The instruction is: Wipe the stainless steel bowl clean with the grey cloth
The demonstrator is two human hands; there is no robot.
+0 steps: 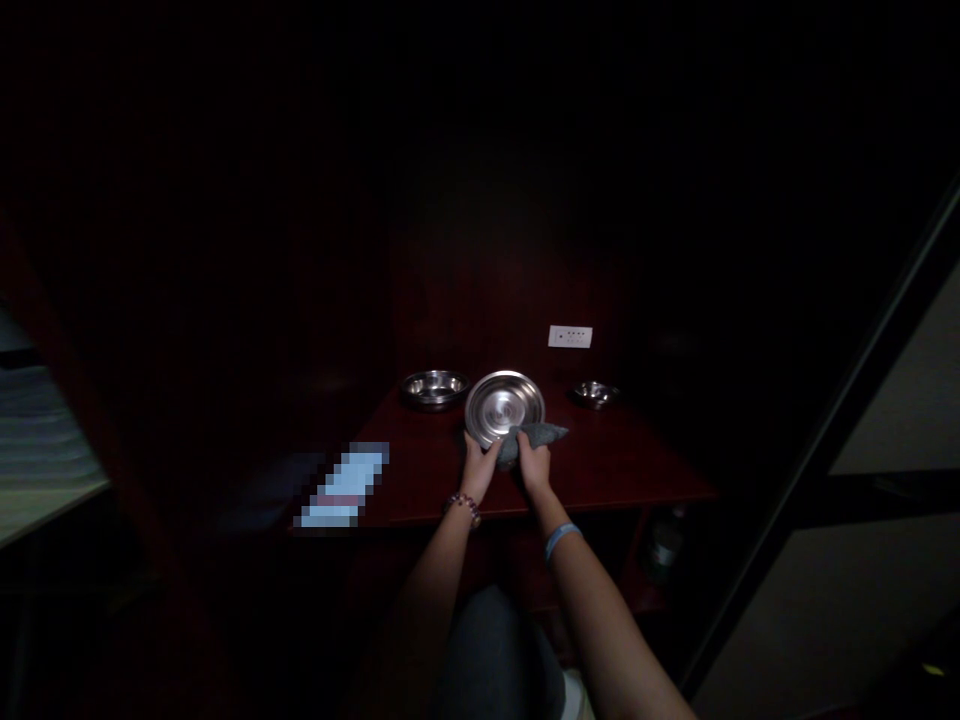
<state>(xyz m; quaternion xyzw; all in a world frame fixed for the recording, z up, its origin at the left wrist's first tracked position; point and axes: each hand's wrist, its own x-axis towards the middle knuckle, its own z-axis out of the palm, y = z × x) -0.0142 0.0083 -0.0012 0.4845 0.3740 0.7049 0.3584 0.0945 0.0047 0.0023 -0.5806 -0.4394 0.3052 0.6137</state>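
A shiny stainless steel basin (pixel 504 405) is tilted up above the dark red table, its inside facing me. My left hand (pixel 480 466) grips its near left rim, with a beaded bracelet on the wrist. At the near right rim, my right hand (pixel 534 464) is closed on a grey cloth (pixel 546 434), which is bunched against the basin. Some of the cloth hangs out to the right of the fingers. The underside of the basin and most fingertips are hidden.
On the dark red table (pixel 600 470) stand a steel basin (pixel 435 388) at left and a smaller steel bowl (pixel 596 394) at right. A white socket plate (pixel 570 337) is on the back wall. A pixelated bright patch lies at left. A bottle (pixel 664 548) stands below right.
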